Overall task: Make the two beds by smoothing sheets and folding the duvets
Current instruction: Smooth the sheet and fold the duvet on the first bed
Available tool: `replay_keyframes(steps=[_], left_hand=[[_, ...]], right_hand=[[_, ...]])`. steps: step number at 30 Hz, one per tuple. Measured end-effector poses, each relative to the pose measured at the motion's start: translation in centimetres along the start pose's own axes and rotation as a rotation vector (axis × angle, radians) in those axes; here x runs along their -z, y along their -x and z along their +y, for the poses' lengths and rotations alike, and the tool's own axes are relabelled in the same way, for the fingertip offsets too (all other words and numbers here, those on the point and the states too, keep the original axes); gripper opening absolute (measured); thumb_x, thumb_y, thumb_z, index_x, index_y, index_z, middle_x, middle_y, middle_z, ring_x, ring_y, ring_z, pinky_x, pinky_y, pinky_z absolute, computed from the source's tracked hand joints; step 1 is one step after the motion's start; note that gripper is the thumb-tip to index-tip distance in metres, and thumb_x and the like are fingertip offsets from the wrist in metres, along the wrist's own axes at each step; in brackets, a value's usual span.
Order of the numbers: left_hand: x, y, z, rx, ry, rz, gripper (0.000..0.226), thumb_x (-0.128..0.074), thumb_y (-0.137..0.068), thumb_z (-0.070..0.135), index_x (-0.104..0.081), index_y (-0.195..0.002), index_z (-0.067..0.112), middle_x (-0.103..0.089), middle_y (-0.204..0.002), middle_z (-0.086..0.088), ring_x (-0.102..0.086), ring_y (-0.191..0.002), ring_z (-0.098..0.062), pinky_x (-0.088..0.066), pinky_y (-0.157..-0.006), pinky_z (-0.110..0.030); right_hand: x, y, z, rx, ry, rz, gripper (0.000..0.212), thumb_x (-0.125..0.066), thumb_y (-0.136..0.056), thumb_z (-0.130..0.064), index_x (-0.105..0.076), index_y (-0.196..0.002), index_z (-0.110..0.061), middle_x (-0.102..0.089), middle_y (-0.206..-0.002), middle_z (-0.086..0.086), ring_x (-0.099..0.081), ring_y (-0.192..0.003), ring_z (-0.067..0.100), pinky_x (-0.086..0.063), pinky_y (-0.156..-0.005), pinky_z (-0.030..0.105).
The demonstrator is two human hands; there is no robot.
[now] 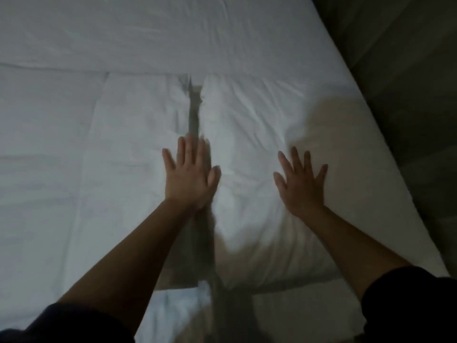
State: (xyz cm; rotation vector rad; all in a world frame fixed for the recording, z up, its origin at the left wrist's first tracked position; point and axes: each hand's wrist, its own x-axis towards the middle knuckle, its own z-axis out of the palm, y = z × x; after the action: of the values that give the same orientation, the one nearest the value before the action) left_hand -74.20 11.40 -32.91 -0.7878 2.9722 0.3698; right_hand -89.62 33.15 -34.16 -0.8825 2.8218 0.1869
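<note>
A white bed fills the view. A puffy white pillow point(254, 134) lies at the right, with a flatter white pillow point(128, 144) beside it on the left and a dark gap between them. My left hand point(190, 174) lies flat with fingers spread over that gap, at the right pillow's left edge. My right hand point(300, 181) presses flat on the right pillow's right side, fingers apart. Neither hand grips anything. The folded white duvet point(173, 30) lies across the far part of the bed. The white sheet point(385, 194) shows along the right edge.
The bed's right edge runs diagonally from top centre to lower right. Beyond it lies dark floor or wall point(408, 70). The room is dim and my arms cast shadows on the pillows.
</note>
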Motion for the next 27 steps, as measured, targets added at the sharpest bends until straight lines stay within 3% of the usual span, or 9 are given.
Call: replay_keyframes(steps=[3,6,10,14,18,22,27], left_hand=[[-0.4,-4.7,8.2,-0.13,0.051,0.134,0.072,-0.01,-0.095,0.054,-0.004,-0.155,0.015,0.004,-0.161,-0.014,0.007,-0.148,-0.029,0.0,-0.118,-0.054],[-2.9,-8.3,13.6,-0.161,-0.042,0.043,0.07,-0.008,-0.095,0.058,-0.001,-0.155,0.022,0.009,-0.161,-0.011,0.011,-0.148,-0.029,0.005,-0.119,-0.052],[-6.8,-8.9,11.8,0.093,-0.069,0.112,0.072,-0.026,-0.091,0.057,-0.021,-0.153,0.021,-0.012,-0.159,-0.019,-0.011,-0.147,-0.038,-0.008,-0.118,-0.05],[-6.7,-7.7,9.1,0.386,-0.026,0.084,0.077,-0.032,-0.095,0.051,-0.01,-0.153,0.006,-0.004,-0.159,-0.024,-0.005,-0.146,-0.042,-0.005,-0.117,-0.058],[-6.3,-5.7,10.7,0.189,-0.084,0.106,0.076,-0.026,-0.094,0.048,-0.008,-0.153,0.004,-0.002,-0.16,-0.019,0.003,-0.148,-0.032,0.006,-0.117,-0.052],[-7.0,-2.2,10.3,0.198,-0.106,-0.026,0.079,-0.021,-0.091,0.049,-0.012,-0.152,0.0,-0.007,-0.16,-0.018,-0.006,-0.148,-0.033,-0.008,-0.119,-0.052],[-4.6,2.0,9.6,0.153,-0.06,-0.058,0.077,-0.023,-0.091,0.045,-0.016,-0.15,-0.004,-0.014,-0.157,-0.024,-0.011,-0.147,-0.035,-0.011,-0.12,-0.048]], right_hand=[[0.3,-2.8,5.0,0.063,0.039,0.022,0.063,-0.012,-0.094,-0.059,-0.018,-0.153,-0.037,-0.01,-0.163,0.0,-0.008,-0.15,0.031,-0.006,-0.109,0.07],[0.4,-6.3,8.9,0.082,0.064,0.052,0.06,-0.011,-0.097,-0.058,-0.005,-0.154,-0.039,0.002,-0.164,-0.003,0.002,-0.15,0.028,-0.004,-0.11,0.07],[-1.3,-7.5,14.7,-0.045,-0.002,0.072,0.06,-0.013,-0.097,-0.058,-0.002,-0.154,-0.039,0.003,-0.164,-0.001,0.003,-0.15,0.029,-0.005,-0.113,0.067],[-2.4,-6.3,18.4,-0.163,-0.007,0.049,0.065,-0.01,-0.096,-0.059,0.0,-0.155,-0.033,0.004,-0.164,0.004,0.003,-0.15,0.031,-0.007,-0.114,0.065],[-2.9,-4.9,17.8,-0.169,-0.067,0.058,0.068,-0.013,-0.095,-0.057,-0.011,-0.156,-0.026,-0.005,-0.163,0.009,-0.003,-0.149,0.034,-0.006,-0.113,0.066],[-4.1,-0.8,19.0,-0.16,-0.041,0.028,0.067,-0.02,-0.095,-0.052,-0.021,-0.155,-0.022,-0.014,-0.163,0.007,-0.01,-0.149,0.03,-0.011,-0.114,0.063],[-3.8,4.6,14.9,-0.272,-0.132,-0.022,0.068,-0.024,-0.093,-0.049,-0.03,-0.152,-0.016,-0.02,-0.16,0.016,-0.017,-0.146,0.039,-0.012,-0.111,0.068]])
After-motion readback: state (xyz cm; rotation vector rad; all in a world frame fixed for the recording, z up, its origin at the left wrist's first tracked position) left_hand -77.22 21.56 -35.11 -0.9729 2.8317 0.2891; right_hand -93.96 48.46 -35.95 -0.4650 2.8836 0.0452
